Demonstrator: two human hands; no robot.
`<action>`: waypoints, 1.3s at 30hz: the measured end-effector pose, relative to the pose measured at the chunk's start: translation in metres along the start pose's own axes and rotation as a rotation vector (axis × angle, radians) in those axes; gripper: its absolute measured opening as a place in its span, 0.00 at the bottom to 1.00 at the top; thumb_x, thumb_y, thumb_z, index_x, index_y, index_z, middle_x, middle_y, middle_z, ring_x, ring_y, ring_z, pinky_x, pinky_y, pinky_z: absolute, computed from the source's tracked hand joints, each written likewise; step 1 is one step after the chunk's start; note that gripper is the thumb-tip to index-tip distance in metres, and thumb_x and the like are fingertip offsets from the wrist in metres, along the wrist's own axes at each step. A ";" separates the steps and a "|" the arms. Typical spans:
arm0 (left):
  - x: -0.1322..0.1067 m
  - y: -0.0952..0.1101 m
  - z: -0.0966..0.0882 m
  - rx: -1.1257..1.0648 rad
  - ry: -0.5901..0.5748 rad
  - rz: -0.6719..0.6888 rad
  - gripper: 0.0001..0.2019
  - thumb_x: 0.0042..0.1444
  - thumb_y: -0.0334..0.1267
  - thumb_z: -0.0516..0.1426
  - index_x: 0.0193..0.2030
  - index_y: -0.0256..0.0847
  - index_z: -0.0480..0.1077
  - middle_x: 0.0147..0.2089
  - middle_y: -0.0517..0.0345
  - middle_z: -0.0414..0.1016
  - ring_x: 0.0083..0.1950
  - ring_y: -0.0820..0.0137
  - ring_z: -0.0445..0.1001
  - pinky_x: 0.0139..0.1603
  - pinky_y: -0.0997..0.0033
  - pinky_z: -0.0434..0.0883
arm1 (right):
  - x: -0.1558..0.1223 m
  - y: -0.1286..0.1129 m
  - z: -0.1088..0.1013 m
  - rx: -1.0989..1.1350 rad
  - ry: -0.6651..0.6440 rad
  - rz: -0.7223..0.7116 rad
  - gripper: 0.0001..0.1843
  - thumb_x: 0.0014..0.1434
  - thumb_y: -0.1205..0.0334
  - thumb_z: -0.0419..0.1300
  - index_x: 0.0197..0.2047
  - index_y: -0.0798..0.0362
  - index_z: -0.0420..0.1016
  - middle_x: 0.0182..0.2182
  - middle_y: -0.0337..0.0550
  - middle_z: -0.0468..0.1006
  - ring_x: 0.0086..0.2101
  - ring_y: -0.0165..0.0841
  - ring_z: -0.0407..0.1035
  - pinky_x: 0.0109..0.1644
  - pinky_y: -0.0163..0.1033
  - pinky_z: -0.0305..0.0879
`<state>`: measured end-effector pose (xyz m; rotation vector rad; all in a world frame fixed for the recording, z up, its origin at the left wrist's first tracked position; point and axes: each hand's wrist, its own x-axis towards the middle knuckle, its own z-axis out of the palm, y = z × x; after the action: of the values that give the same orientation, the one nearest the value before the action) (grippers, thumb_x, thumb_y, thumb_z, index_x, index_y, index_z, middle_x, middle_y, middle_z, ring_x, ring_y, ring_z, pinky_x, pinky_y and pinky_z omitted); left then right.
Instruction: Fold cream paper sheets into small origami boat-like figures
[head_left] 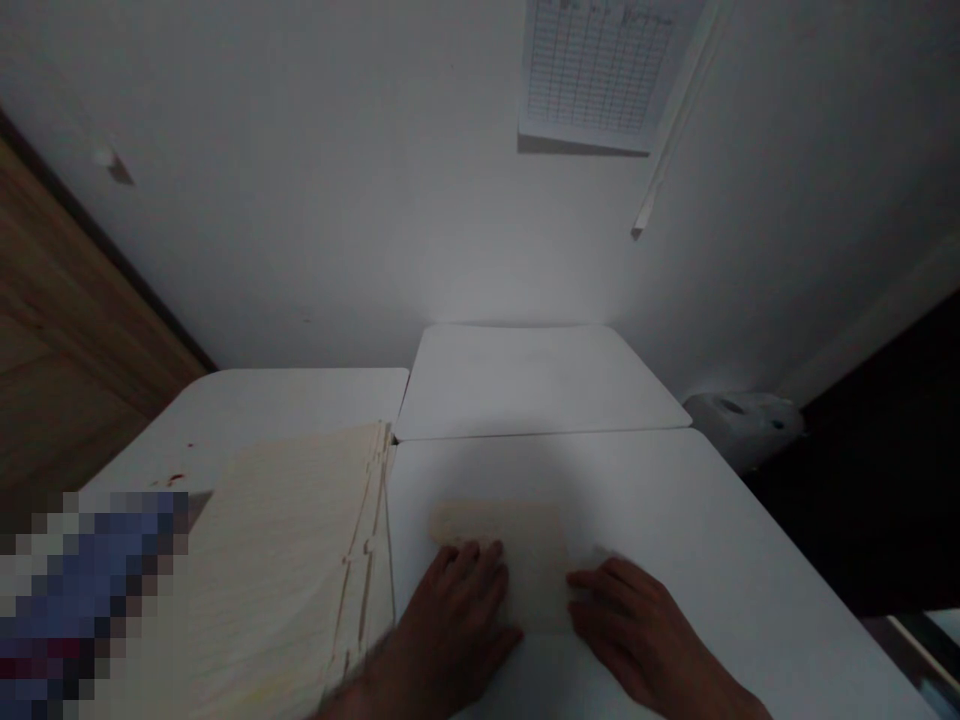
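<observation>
A small pale rectangular sheet (517,545), thin and cream-coloured, lies flat on the white table (697,540) in front of me. My left hand (457,620) rests on its left part, fingers stretched out and flat. My right hand (637,625) lies at its right edge, fingers extended and pressed down on the sheet or the table beside it. Neither hand grips anything. The light is dim and details of the sheet are hard to make out.
A tall stack of cream sheets with notched edges (300,570) stands left of my hands. A second white table (525,380) abuts at the back. A printed chart (600,70) hangs on the wall. A white object (742,425) sits right, a wooden door (60,340) left.
</observation>
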<state>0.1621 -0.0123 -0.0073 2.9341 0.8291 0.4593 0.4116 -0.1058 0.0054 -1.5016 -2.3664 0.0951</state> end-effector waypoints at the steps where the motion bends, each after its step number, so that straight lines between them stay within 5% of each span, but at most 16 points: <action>1: 0.000 0.000 0.000 -0.006 0.011 -0.007 0.19 0.55 0.45 0.59 0.51 0.39 0.67 0.57 0.47 0.70 0.54 0.52 0.69 0.52 0.48 0.66 | -0.001 0.001 -0.001 0.006 -0.014 -0.009 0.12 0.61 0.63 0.57 0.48 0.45 0.74 0.50 0.41 0.75 0.45 0.37 0.71 0.54 0.47 0.65; 9: 0.001 -0.002 0.002 -0.109 0.080 -0.052 0.16 0.53 0.41 0.61 0.48 0.42 0.69 0.56 0.52 0.72 0.53 0.53 0.70 0.53 0.48 0.66 | -0.008 0.008 0.005 0.034 0.007 0.041 0.19 0.60 0.60 0.59 0.55 0.45 0.70 0.53 0.43 0.73 0.51 0.42 0.68 0.57 0.53 0.64; 15: -0.004 -0.004 0.009 -0.093 0.120 -0.050 0.16 0.55 0.40 0.59 0.50 0.43 0.68 0.57 0.51 0.71 0.54 0.52 0.69 0.54 0.46 0.64 | 0.003 -0.014 0.013 0.419 0.154 0.368 0.20 0.61 0.59 0.58 0.56 0.48 0.67 0.52 0.51 0.73 0.51 0.43 0.68 0.55 0.54 0.65; 19: -0.002 -0.005 0.008 -0.077 0.094 -0.060 0.15 0.56 0.40 0.58 0.50 0.42 0.69 0.57 0.50 0.70 0.54 0.52 0.69 0.53 0.46 0.65 | 0.015 -0.024 0.014 0.875 0.223 0.593 0.24 0.58 0.54 0.59 0.56 0.49 0.63 0.38 0.47 0.79 0.37 0.39 0.75 0.42 0.44 0.74; 23: 0.002 -0.006 0.002 -0.059 0.065 -0.054 0.15 0.57 0.39 0.57 0.50 0.41 0.68 0.57 0.49 0.70 0.54 0.52 0.69 0.53 0.46 0.65 | 0.020 -0.024 0.017 0.977 0.270 0.688 0.30 0.57 0.52 0.61 0.59 0.49 0.57 0.28 0.40 0.78 0.31 0.36 0.75 0.38 0.41 0.73; 28: 0.001 -0.007 -0.001 -0.032 -0.001 -0.031 0.13 0.60 0.32 0.52 0.51 0.43 0.67 0.58 0.50 0.68 0.55 0.56 0.68 0.53 0.49 0.65 | 0.020 -0.022 0.021 0.874 0.247 0.693 0.27 0.58 0.52 0.59 0.59 0.49 0.58 0.23 0.35 0.74 0.25 0.33 0.72 0.31 0.38 0.72; 34: 0.004 -0.012 -0.006 -0.071 -0.055 -0.029 0.18 0.56 0.34 0.56 0.55 0.41 0.64 0.59 0.49 0.68 0.55 0.55 0.67 0.55 0.49 0.64 | 0.013 -0.019 0.015 0.838 0.213 0.459 0.12 0.61 0.59 0.55 0.49 0.49 0.70 0.45 0.49 0.76 0.45 0.38 0.73 0.49 0.44 0.71; 39: 0.009 -0.017 -0.015 -0.112 -0.112 0.000 0.17 0.57 0.29 0.54 0.54 0.40 0.64 0.59 0.51 0.68 0.55 0.58 0.67 0.55 0.52 0.65 | 0.014 -0.008 0.011 0.653 0.122 0.337 0.15 0.62 0.66 0.53 0.52 0.45 0.69 0.45 0.44 0.75 0.44 0.35 0.72 0.50 0.42 0.70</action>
<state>0.1565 0.0068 0.0072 2.8277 0.7639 0.3264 0.3958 -0.0953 0.0005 -1.4816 -1.7125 0.7516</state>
